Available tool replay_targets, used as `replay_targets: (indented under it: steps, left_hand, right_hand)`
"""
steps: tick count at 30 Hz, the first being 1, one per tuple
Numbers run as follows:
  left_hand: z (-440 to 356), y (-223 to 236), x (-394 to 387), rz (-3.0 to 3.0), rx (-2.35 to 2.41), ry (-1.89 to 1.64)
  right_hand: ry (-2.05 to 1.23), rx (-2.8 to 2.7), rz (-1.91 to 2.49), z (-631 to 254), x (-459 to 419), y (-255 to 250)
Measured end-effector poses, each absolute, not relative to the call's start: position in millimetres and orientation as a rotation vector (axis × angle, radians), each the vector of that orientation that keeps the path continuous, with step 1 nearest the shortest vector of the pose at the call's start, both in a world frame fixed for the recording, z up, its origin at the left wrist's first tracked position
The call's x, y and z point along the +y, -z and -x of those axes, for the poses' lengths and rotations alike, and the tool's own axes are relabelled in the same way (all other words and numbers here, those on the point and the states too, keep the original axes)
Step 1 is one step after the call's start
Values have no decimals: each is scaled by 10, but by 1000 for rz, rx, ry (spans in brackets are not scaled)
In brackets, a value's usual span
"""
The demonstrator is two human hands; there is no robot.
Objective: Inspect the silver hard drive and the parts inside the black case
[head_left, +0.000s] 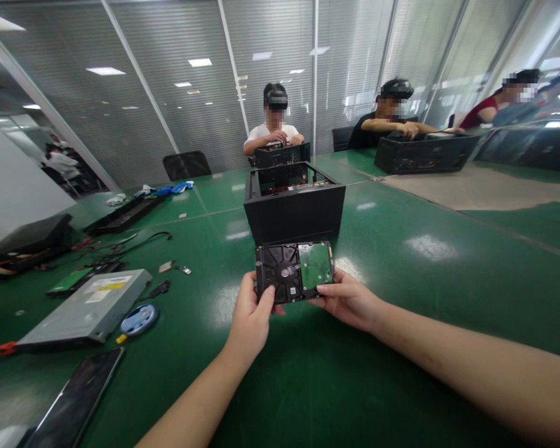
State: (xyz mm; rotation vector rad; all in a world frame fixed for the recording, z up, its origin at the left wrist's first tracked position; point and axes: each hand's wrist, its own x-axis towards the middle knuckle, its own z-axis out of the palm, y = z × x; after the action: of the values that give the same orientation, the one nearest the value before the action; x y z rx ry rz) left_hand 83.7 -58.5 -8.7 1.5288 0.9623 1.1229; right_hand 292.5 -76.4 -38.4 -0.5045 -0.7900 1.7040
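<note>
Both hands (252, 314) (348, 298) grip hard drive (293, 271), board-side up, lengthwise left-right.

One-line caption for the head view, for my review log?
Both hands, left hand and right hand, hold a hard drive circuit-side up above a green table, before an open black computer case.

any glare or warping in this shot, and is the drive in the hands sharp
Head view: ceiling lights leave white glare patches on the green table; straight wall lines bow toward the edges, wide-lens warping; the hard drive held by the left hand and right hand is sharp.
</note>
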Motion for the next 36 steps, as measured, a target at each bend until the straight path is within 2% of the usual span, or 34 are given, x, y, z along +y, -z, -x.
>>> replay_targets:
  steps: [9,15,30,36]
  left_hand:
    - [-796,109,-534,-1453,913,-1100]
    - [-800,71,-531,-1355,1049,-1119]
    - [-805,83,-508,-1408,1094,-1084]
    - [-752,155,-457,-1460,1071,-1178]
  right_hand:
    - [-1701,-805,521,-2944,-760,383]
    - [-1725,-856,516,-2940,-777,379]
    - [-1713,-863,523,-2953,-768,411]
    - [-1710,-889,522,-2931,-786,393]
